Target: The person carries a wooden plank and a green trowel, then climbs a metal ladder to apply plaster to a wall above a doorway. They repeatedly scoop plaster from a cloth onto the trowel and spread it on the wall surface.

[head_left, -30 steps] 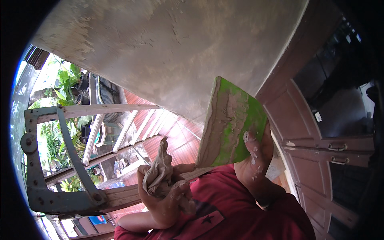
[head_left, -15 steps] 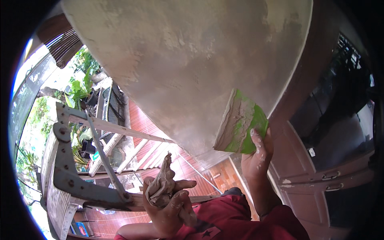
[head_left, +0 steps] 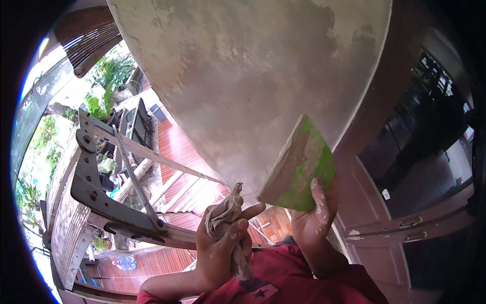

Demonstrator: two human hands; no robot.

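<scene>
My right hand [head_left: 315, 213] grips a flat green spreader [head_left: 302, 169] by its lower right corner, thumb on the near face. Wet grey-brown filler coats much of that face. To its left, my left hand [head_left: 223, 248] is closed around a lump of grey-brown putty [head_left: 223, 215]. The lump rises to a crumpled tip above the fingers and sags out below them. One finger points right, toward the spreader's lower corner, apart from it. Beyond both hands stands a pale wall [head_left: 258, 81] with patchy damp-looking filler smeared over it. Flecks of filler stick to my right thumb.
A worn ladder [head_left: 96, 190] with a metal hinge bracket stands at my left. Far below lies a red-brown tiled floor [head_left: 172, 137] with potted plants [head_left: 104, 106] at its edge. A brown panelled door [head_left: 374, 263] with metal handles is on the right. A rolled blind [head_left: 91, 43] hangs upper left.
My left hand has moved up and to the right with the putty, closer to the spreader. The right hand has come slightly lower and left, turning the spreader. The view has shifted a little.
</scene>
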